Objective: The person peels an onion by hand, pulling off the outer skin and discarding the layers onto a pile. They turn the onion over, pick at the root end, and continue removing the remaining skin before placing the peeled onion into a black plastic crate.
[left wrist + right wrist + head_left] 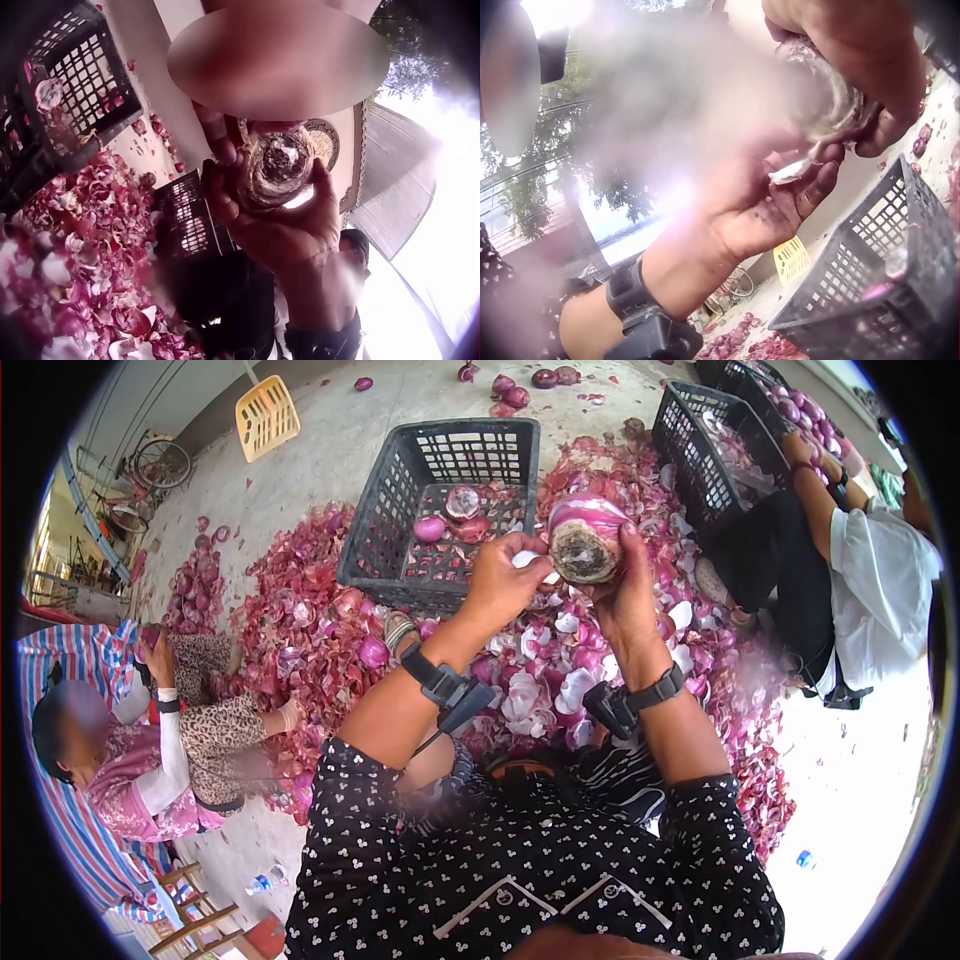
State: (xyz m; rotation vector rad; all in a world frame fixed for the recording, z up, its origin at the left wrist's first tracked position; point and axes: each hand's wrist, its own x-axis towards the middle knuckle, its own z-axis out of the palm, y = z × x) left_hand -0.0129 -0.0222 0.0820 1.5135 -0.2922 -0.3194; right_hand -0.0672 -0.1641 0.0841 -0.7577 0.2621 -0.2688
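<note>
A large purple onion (585, 540) with a dark, dirty root end is gripped in my right hand (632, 585), thumb along its side. In the left wrist view, the onion's root end (279, 161) faces the camera above the right palm. My left hand (500, 585) comes up to the onion's left side and pinches a pale strip of onion skin (530, 562) there. The right wrist view shows this skin (793, 172) between the left hand's fingers, right at the onion's edge.
A black plastic crate (440, 600) ahead contains a few onions. Peeled skins (320, 580) cover the floor around my legs. One person (150, 760) sits at the left; another (870, 570) works at the right beside more crates (700, 470). A yellow slatted scoop (268, 418) stands further back.
</note>
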